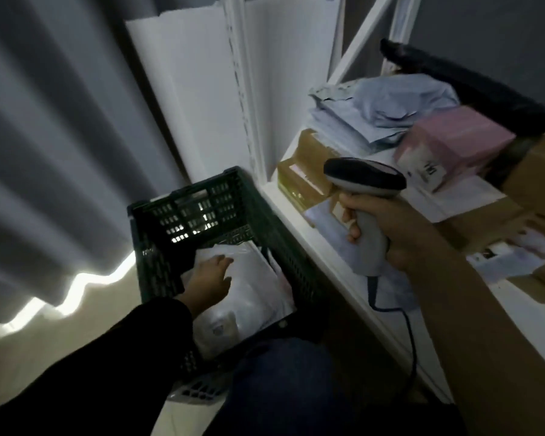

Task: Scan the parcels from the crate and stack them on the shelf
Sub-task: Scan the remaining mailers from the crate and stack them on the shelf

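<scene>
Shelf (296, 212) edge beside crate (183, 187); L hand (210, 281) flat on parcel (255, 300), R hand (394, 228) grips scanner (364, 177).

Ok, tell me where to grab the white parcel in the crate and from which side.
Come from above: the walls of the crate close off every side. The white parcel lies flat and looks like a soft bag, so pinching its slack far edge, where the left hand rests, looks best. The right hand holds the scanner.
</scene>
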